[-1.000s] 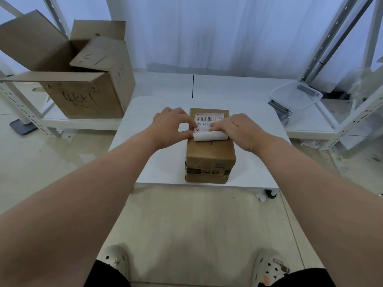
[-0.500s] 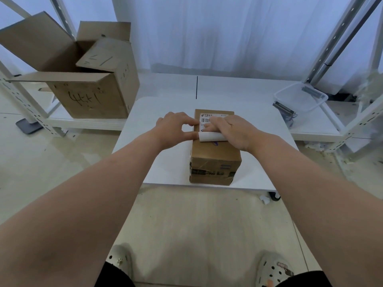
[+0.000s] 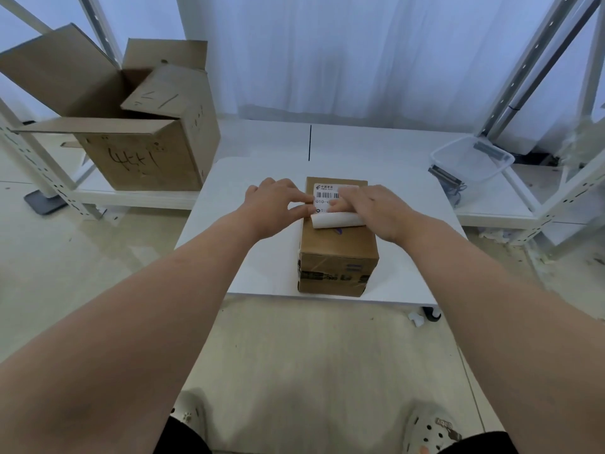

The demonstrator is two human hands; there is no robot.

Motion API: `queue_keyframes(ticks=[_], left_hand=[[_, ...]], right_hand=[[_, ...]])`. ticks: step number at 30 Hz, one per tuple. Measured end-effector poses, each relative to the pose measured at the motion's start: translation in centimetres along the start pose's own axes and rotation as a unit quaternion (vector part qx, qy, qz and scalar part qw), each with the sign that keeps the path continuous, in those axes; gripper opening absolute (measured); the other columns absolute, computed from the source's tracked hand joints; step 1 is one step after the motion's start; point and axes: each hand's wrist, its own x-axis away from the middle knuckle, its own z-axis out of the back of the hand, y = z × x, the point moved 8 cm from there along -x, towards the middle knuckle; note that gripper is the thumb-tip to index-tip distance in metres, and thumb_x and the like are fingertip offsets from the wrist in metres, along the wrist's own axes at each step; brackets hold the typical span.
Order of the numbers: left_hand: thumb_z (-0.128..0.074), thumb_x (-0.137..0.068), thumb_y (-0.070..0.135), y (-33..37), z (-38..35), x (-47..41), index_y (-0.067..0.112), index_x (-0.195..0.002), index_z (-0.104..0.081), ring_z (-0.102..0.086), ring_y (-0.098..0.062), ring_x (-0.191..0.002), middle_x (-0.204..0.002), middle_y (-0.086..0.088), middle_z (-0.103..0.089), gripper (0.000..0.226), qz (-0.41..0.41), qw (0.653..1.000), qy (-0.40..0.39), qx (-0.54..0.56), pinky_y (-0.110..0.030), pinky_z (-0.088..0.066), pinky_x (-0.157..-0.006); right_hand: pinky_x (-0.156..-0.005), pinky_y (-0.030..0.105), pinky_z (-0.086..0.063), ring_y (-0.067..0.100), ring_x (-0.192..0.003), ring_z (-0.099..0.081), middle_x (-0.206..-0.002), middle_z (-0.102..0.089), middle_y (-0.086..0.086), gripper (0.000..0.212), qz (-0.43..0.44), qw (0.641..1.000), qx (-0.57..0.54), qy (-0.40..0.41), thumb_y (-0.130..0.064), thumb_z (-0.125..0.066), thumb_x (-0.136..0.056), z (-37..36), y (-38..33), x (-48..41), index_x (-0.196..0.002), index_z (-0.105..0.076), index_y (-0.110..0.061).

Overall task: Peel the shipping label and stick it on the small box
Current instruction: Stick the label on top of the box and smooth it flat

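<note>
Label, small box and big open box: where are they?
label [image 3: 327, 195], head view, on its barcode.
small box [image 3: 337, 244], head view, on its bare top.
big open box [image 3: 137, 162], head view, on its scribbled front.

Left hand [image 3: 275, 204], right hand [image 3: 376, 211], fingers flat

From my remote feed I see 2 white perforated clogs at the near edge. The left clog [image 3: 187, 418] carries small dark paw-print charms, and the right clog [image 3: 431, 435] has a brown strap with pale lettering. Black legwear [image 3: 485, 443] shows beside them. Both forearms [image 3: 170, 322] are bare.
</note>
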Motion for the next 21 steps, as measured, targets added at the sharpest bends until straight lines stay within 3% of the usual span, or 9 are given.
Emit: queue_keyframes(ticks=[2, 5, 8, 12, 15, 21], left_hand=[[-0.036, -0.097, 0.048, -0.1, 0.4, 0.0, 0.036, -0.118, -0.062, -0.04, -0.026, -0.121, -0.131, 0.001, -0.052, 0.036, 0.019, 0.999, 0.029, 0.011, -0.042, -0.027, -0.097], [-0.031, -0.099, 0.047, 0.0, 0.4, 0.1, 0.034, -0.117, -0.063, -0.038, -0.026, -0.122, -0.13, 0.002, -0.052, 0.039, 0.03, 0.999, 0.031, -0.021, -0.043, -0.025, -0.099], [-0.028, -0.1, 0.039, 1.1, 0.8, 0.0, 0.026, -0.114, -0.065, -0.039, -0.024, -0.118, -0.128, 0.0, -0.053, 0.042, 0.0, 0.999, 0.022, -0.035, -0.039, -0.027, -0.098], [-0.024, -0.102, 0.031, 4.0, 1.4, 0.8, 0.009, -0.104, -0.066, -0.048, -0.023, -0.103, -0.114, -0.01, -0.06, 0.048, -0.063, 0.994, -0.003, 0.088, -0.036, -0.038, -0.093], [-0.013, -0.099, 0.048, 5.1, 0.1, 1.0, 0.019, -0.122, -0.062, -0.05, -0.021, -0.114, -0.128, -0.006, -0.059, 0.061, -0.061, 0.989, -0.072, 0.112, -0.025, -0.032, -0.093], [0.0, -0.09, 0.063, 6.1, -1.6, 0.3, 0.041, -0.142, -0.034, -0.023, -0.014, -0.144, -0.153, 0.007, -0.033, 0.066, -0.104, 0.987, -0.119, 0.031, -0.038, -0.017, -0.118]], right_hand=[[-0.084, 0.032, -0.041, 0.019, -0.098, -0.054, -0.113, -0.061, 0.004, 0.044, -0.003, 0.999, 0.036, -0.021, -0.043, -0.031, -0.098, -0.8, -0.8, -0.2, -0.101, -0.07, -0.022], [-0.089, 0.035, -0.043, 0.02, -0.099, -0.055, -0.113, -0.06, 0.004, 0.042, -0.024, 0.999, 0.019, -0.022, -0.043, -0.036, -0.096, -0.1, 0.3, 0.1, -0.108, -0.07, -0.021], [-0.091, 0.042, -0.044, 0.03, -0.101, -0.058, -0.116, -0.062, 0.022, 0.049, -0.037, 0.999, -0.003, 0.013, -0.042, -0.042, -0.093, 1.6, 2.1, 0.8, -0.108, -0.069, -0.004], [-0.079, 0.042, -0.044, 0.031, -0.09, -0.057, -0.115, -0.06, 0.027, 0.049, -0.025, 1.0, -0.009, 0.016, -0.038, -0.045, -0.093, 1.6, 2.3, 1.1, -0.107, -0.065, 0.004], [-0.085, 0.045, -0.046, 0.033, -0.096, -0.059, -0.11, -0.063, 0.023, 0.048, -0.013, 1.0, 0.023, 0.015, -0.036, -0.036, -0.097, 1.5, 1.8, 0.9, -0.102, -0.066, 0.001], [-0.079, 0.038, -0.045, 0.026, -0.09, -0.057, -0.096, -0.062, 0.012, 0.046, -0.004, 0.999, 0.043, 0.029, -0.033, -0.028, -0.099, 1.4, 1.2, 0.7, -0.092, -0.066, -0.007]])
